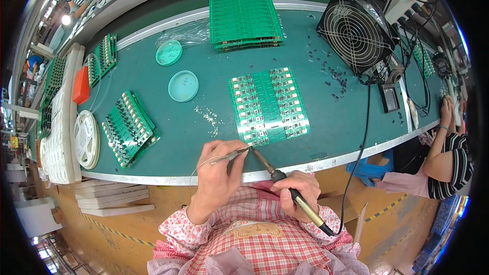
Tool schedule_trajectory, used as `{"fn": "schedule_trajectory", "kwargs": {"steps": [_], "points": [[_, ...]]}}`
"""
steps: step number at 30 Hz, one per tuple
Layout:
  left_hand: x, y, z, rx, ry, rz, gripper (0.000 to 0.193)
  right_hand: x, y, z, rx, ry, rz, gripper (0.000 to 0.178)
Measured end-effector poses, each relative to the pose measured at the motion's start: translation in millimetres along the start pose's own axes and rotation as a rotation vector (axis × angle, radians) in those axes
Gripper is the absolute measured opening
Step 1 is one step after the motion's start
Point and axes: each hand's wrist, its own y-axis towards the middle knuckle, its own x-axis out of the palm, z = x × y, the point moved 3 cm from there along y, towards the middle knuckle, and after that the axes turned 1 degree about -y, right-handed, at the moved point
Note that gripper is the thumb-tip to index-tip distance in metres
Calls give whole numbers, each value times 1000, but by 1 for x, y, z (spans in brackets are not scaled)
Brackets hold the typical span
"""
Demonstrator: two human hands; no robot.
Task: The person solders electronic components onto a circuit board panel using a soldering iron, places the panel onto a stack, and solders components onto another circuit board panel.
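Note:
A green circuit board panel [268,103] with rows of small mounted parts lies flat before me. At its near-left corner, my left hand [216,170] is closed on metal tweezers [228,156], tips at the board edge. A thin wire, likely solder, curves out beside that hand. My right hand [299,191] grips a soldering iron [309,212] by its gold and black handle. The iron's tip meets the same corner, close beside the tweezer tips; whether they touch is too small to tell. Tiny pale parts [208,118] lie scattered left of the panel.
Stacked green boards [244,20] stand at the back, and more boards [130,128] lie left. Two round turquoise dishes [183,86], a white reel [86,139] and an orange box [81,85] are nearby. A black fan [356,33] stands back right; the iron's cord [364,137] runs past it.

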Motion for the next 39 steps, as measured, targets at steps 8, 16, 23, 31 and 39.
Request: {"fn": "schedule_trajectory", "kwargs": {"steps": [8,16,23,31,39], "points": [[0,0,0,3,-14,4,19,-11,-12,2,0,46,154,11],[1,-2,0,4,7,9,19,-25,-14,5,13,-120,267,11],[-4,-2,-2,-53,-45,11,19,-33,16,6,1,-483,112,34],[-2,2,-3,-35,-83,-18,15,-34,42,15,153,-759,35,44],[-3,0,-7,-4,-93,35,11,-25,42,17,381,-373,278,36]]}}
